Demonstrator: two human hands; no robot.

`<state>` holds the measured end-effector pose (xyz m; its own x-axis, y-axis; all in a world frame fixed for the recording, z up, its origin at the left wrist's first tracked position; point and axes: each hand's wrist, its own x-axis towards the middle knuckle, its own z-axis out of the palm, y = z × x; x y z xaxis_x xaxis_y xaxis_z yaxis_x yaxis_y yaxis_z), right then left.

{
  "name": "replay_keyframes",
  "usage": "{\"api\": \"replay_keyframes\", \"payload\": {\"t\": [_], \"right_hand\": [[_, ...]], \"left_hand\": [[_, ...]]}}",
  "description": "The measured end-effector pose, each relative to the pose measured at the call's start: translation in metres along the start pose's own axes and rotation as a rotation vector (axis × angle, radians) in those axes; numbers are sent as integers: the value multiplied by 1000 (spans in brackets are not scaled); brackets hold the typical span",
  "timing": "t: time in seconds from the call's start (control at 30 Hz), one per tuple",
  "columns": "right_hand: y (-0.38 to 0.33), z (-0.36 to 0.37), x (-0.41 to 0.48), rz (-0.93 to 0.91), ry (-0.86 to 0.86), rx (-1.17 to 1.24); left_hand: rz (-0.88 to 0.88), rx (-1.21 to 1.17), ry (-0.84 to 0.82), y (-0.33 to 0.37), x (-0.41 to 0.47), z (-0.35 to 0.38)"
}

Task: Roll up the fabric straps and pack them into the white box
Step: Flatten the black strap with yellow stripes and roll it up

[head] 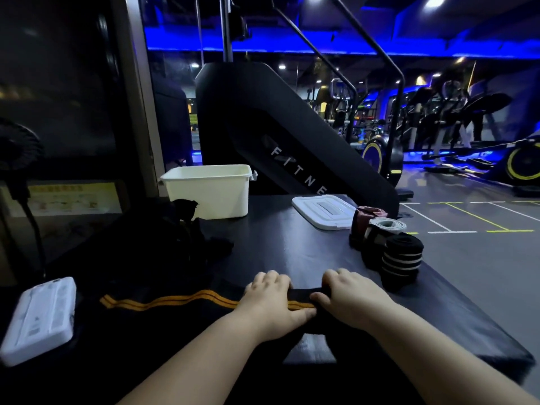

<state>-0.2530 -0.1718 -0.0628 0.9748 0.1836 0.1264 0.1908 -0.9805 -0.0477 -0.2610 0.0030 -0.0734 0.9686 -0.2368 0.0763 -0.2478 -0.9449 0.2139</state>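
A black strap with two orange stripes [163,302] lies flat across the near part of the black table, running left from my hands. My left hand [271,299] and my right hand [347,296] both grip its right end, fingers curled over the folded edge. The white box [207,191] stands open at the back of the table, its lid [324,210] lying to the right. Three rolled straps stand at the right edge: a dark red one [366,222], a white-and-black one [382,232] and a black one with white stripes [401,260].
A heap of dark unrolled straps [181,238] lies left of centre, in front of the box. A white flat device [41,320] sits at the near left. A black fan [17,150] stands at far left. Behind the table rises a black stair machine [277,135].
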Motion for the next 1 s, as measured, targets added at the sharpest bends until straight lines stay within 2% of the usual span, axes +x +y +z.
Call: {"api": "replay_keyframes", "payload": {"t": [0.3,0.5,0.67,0.83,1.0], "right_hand": [[6,5,-1,-14,-16,47],[13,1,-6,-52,38,54],[29,-3,-12,-57,-1,39],[55,-16,-17,-21,-66,8],[49,-25,-15,-111,-54,-153]], "left_hand": [[-22,24,-85,-6,8,-8],[57,40,-57,-16,1,-11],[63,139,-11,-17,-5,-14],[48,126,29,-9,-3,-8],[69,74,47,-3,-2,1]]}}
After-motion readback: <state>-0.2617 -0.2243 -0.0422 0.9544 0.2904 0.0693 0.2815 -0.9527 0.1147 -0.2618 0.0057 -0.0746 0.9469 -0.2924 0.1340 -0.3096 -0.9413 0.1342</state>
